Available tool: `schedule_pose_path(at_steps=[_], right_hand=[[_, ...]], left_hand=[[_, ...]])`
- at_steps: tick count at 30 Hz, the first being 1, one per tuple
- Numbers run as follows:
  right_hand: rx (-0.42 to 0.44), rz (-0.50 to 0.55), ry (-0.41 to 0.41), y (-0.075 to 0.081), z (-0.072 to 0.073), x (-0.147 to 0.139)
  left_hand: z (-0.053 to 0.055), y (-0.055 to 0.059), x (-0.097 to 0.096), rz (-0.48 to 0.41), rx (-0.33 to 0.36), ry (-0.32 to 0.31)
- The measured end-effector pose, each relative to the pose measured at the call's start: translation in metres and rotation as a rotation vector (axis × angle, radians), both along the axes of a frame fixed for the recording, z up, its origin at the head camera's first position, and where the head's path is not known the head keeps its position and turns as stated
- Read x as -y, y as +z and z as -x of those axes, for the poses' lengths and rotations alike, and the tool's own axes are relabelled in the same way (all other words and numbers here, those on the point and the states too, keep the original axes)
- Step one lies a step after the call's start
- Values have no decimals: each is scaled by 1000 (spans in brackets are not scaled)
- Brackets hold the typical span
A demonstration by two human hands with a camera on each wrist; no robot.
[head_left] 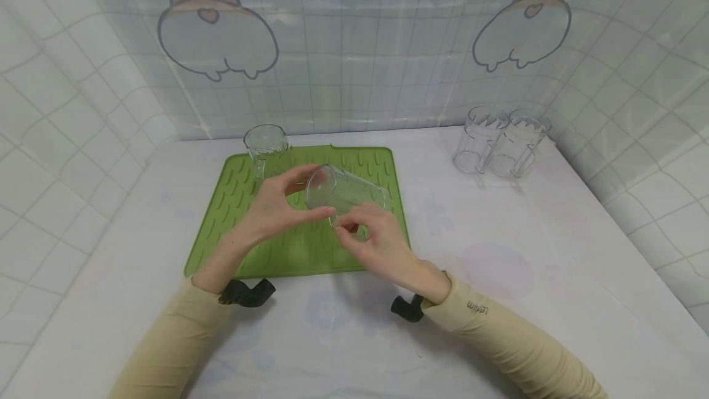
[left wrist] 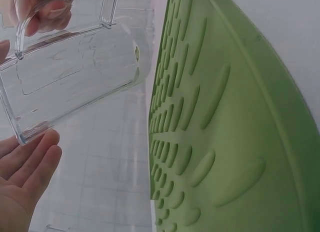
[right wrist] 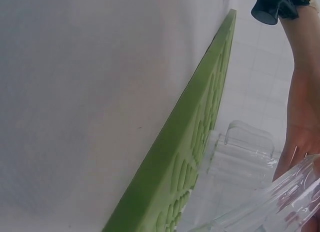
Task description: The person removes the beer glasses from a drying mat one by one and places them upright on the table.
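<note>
While my right hand (head_left: 375,237) holds the clear mug (head_left: 354,189) by its handle (left wrist: 107,13), tilted over the green drying mat (head_left: 310,257) near its right edge, my left hand (head_left: 272,205) spreads wide at one end. I judge the mug light, stiff, slippery, possibly fragile; the handle grips safest.

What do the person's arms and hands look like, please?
The left sleeve and right sleeve are beige, the right with small dark lettering near its cuff. A black device sits at each wrist. The left hand and right hand are bare.
</note>
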State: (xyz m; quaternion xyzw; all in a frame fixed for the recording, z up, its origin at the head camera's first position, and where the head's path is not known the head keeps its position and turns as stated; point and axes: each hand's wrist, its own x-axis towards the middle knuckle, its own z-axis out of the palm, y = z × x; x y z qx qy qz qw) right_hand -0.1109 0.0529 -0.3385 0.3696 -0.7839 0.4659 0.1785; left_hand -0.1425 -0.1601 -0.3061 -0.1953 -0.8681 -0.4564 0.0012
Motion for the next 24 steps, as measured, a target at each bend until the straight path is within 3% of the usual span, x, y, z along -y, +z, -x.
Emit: schedule_pose_path(at_steps=[8, 16, 24], right_hand=[[20, -31, -10, 0, -2, 1], [47, -53, -8, -3, -2, 3], [67, -56, -12, -3, -3, 4]], left_hand=[[7, -12, 5, 2, -43, -3], [7, -15, 6, 51, -100, 21], [8, -15, 6, 27, -198, 12]])
